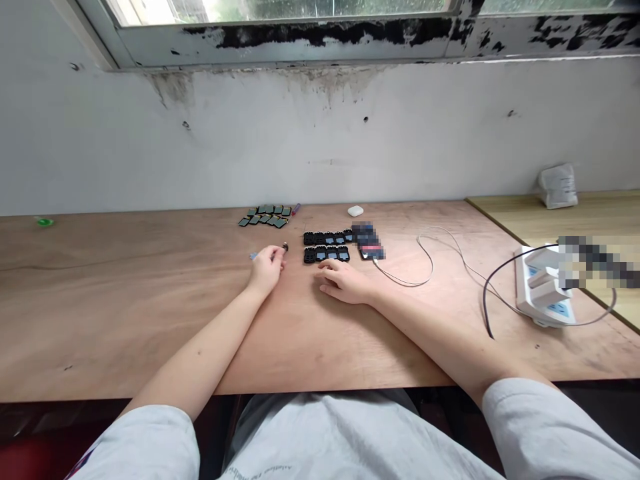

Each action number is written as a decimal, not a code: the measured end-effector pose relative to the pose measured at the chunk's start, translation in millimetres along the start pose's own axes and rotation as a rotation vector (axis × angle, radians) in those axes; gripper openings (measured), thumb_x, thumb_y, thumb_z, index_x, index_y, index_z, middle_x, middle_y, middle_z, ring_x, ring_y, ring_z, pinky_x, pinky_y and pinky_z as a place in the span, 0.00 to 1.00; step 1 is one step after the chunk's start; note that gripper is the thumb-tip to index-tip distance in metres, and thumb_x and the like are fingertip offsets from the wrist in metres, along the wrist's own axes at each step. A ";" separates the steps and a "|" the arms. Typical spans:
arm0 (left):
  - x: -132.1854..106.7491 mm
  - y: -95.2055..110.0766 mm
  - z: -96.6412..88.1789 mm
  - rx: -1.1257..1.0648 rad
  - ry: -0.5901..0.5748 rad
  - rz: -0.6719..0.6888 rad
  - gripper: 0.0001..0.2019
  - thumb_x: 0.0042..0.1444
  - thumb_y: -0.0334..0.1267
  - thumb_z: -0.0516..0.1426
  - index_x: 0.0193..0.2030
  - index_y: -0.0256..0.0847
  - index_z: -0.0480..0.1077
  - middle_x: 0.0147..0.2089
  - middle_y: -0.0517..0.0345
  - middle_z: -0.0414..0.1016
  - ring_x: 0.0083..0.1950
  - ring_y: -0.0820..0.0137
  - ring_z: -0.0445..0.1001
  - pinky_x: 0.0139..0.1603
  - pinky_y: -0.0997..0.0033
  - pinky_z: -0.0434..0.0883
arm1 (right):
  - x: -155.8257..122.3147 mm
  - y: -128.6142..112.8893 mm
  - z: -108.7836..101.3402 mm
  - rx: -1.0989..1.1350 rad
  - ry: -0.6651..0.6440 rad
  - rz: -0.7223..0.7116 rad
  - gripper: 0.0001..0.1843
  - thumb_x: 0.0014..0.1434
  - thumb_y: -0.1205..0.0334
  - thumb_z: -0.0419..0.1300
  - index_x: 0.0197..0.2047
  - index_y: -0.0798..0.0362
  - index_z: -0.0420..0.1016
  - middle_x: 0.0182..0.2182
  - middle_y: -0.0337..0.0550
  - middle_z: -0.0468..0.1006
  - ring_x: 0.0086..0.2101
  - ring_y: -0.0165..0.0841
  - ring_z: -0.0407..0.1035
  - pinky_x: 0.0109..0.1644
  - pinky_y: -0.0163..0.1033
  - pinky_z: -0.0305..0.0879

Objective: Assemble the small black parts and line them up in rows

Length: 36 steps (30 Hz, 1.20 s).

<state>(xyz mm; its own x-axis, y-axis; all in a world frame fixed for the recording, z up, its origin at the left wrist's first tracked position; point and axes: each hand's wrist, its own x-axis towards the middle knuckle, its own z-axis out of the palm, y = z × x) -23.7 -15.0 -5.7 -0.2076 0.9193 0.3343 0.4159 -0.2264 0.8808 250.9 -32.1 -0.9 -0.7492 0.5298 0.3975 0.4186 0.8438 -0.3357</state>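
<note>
My left grip [267, 267] is clenched on a small blue-ended tool [253, 255], long axis crosswise, dark tip toward the black holders [326, 253]. Right grip [343, 280] lies loose and open, nearer them, just below the lower row.

Past R hand [345, 280]: white power strip [543, 283], black cable [484, 300], paper packet [557, 187] on paler desk [505, 213]. Far left of L hand [267, 267]: small green item [45, 222]. Straight ahead: small white case [355, 211].

Rows of square black plastic holders [326, 247] show pale blue centres; the pale brown plywood bench [125, 320] has darker streaky grain.
</note>
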 end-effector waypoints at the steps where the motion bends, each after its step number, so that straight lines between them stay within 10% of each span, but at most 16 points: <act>1: 6.9 -2.6 -3.3 -0.094 0.064 -0.143 0.12 0.65 0.47 0.59 0.41 0.39 0.74 0.30 0.55 0.76 0.26 0.69 0.74 0.28 0.72 0.70 | -0.1 0.8 0.1 -0.002 0.001 -0.007 0.16 0.68 0.60 0.62 0.57 0.52 0.76 0.60 0.57 0.70 0.56 0.44 0.69 0.61 0.52 0.69; 7: 27.8 -16.0 -16.1 -0.425 0.307 -0.461 0.13 0.67 0.46 0.58 0.39 0.36 0.71 0.30 0.55 0.76 0.26 0.75 0.76 0.25 0.81 0.67 | -0.4 3.5 2.5 -0.013 0.005 -0.025 0.15 0.67 0.62 0.62 0.56 0.50 0.77 0.59 0.54 0.71 0.55 0.44 0.69 0.60 0.53 0.69; 16: 2.8 -13.3 5.2 0.551 -0.150 0.330 0.14 0.66 0.42 0.55 0.46 0.39 0.80 0.49 0.44 0.79 0.52 0.56 0.77 0.58 0.55 0.73 | -0.2 3.7 3.0 -0.030 -0.007 -0.025 0.14 0.66 0.63 0.62 0.54 0.50 0.78 0.57 0.53 0.73 0.55 0.44 0.69 0.60 0.53 0.68; 36: -7.6 11.8 25.4 0.920 -0.324 0.394 0.23 0.68 0.46 0.52 0.66 0.42 0.70 0.53 0.41 0.73 0.56 0.51 0.70 0.56 0.50 0.65 | 3.9 -5.2 -2.1 -0.217 -0.053 0.075 0.10 0.69 0.61 0.58 0.46 0.53 0.79 0.48 0.51 0.77 0.46 0.40 0.69 0.51 0.44 0.65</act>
<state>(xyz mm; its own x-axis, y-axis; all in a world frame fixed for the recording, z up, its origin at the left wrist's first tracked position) 5.3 -16.5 -6.4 0.2784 0.9068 0.3165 0.9429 -0.3208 0.0897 246.8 -34.3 4.2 -0.7352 0.5914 0.3312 0.5705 0.8038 -0.1687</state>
